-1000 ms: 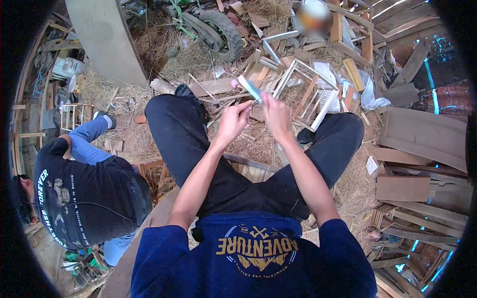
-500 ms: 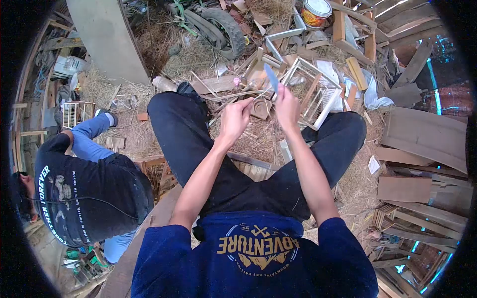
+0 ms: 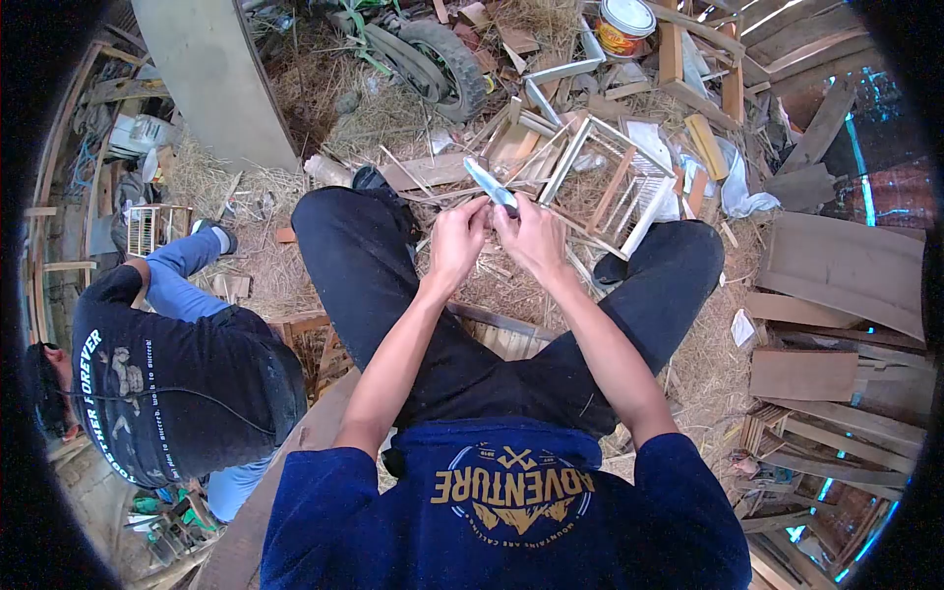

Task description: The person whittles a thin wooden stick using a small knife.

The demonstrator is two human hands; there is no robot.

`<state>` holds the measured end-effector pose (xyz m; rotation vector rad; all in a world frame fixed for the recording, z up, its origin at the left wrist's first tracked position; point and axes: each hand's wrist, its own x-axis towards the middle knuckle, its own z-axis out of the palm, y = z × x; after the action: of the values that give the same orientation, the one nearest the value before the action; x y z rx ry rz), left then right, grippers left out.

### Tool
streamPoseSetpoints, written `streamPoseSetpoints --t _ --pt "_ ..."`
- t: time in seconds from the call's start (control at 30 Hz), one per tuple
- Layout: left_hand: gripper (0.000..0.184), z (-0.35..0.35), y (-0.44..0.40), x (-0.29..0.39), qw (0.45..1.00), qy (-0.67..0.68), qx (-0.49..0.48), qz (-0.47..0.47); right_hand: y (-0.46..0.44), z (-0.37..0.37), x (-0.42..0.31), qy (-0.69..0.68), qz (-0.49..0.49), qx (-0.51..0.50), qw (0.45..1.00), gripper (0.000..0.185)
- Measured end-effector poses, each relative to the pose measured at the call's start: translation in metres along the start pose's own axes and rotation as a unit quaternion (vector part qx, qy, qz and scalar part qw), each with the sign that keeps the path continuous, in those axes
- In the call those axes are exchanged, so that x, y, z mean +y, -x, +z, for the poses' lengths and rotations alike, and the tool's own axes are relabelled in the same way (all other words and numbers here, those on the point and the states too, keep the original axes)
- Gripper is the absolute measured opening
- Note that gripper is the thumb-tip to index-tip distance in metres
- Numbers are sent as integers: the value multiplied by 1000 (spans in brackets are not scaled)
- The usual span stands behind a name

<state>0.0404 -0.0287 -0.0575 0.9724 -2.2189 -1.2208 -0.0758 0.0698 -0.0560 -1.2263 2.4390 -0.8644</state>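
In the middle of the head view, my right hand (image 3: 534, 238) is closed around the handle of a knife (image 3: 486, 179). Its pale, shiny blade points up and to the left. Close beside it, my left hand (image 3: 456, 240) has its fingers pinched together, almost touching the right thumb. Whatever the left fingers hold is hidden or too thin to make out. Just beyond and to the right of the knife, a small wooden cage frame (image 3: 629, 195) with thin bars lies tilted among loose sticks.
Straw and wood scraps cover the ground. A paint bucket (image 3: 626, 27) and a tire (image 3: 454, 74) lie farther off. Boards (image 3: 804, 375) are stacked at right. At left, another person (image 3: 182, 393) in a black shirt sits bent near a small barred cage (image 3: 157, 228).
My right hand has moved left and down, bringing the knife against my left hand. The blade, upright before, now leans further left. My left hand has shifted slightly.
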Motion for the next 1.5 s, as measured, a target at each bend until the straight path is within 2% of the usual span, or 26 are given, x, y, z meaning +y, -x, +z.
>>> streamPoseSetpoints --t 0.13,0.33,0.43,0.53,0.63,0.77,0.93,1.03,1.13,1.23,1.27,1.37,1.4,1.43,1.5 --pt "21 3 -2 -1 997 -49 -29 58 -8 -13 -3 4 41 -18 999 51" --pt "28 18 -2 3 991 129 -37 11 -13 -11 9 -94 116 -2 989 61" --pt "27 6 -3 20 987 158 -32 -12 -22 1 31 -122 128 11 984 64" --pt "29 7 -4 9 980 151 -97 -87 -26 8 47 -162 126 31 978 69" --pt "32 19 -6 -15 983 132 -121 -37 -27 12 50 -170 123 44 977 67" --pt "36 14 -6 -13 977 149 -150 -31 -27 13 46 -335 171 -22 926 61" --pt "36 13 -7 -13 973 171 -144 -54 -20 -8 22 -487 255 -148 822 54" --pt "38 13 -9 -9 968 198 -151 -38 -22 -12 24 -474 245 -106 839 54" --pt "40 4 -7 2 958 206 -182 -78 -35 -2 57 -367 190 -1 911 57" --pt "38 5 -2 2 965 212 -145 -57 -41 -22 64 -190 88 128 969 61" --pt "36 7 -2 2 971 197 -133 -26 -40 -31 62 -143 135 105 975 62" --pt "32 10 -4 4 979 166 -109 45 -37 -28 61 -107 68 153 980 51" --pt "30 10 -5 5 979 166 -110 52 -32 -35 42 -73 102 123 984 47" --pt "29 10 -5 6 978 165 -110 59 -31 -32 41 -75 83 131 985 47" --pt "28 7 -5 5 960 222 -168 1 -30 -27 37 -82 45 147 985 46"
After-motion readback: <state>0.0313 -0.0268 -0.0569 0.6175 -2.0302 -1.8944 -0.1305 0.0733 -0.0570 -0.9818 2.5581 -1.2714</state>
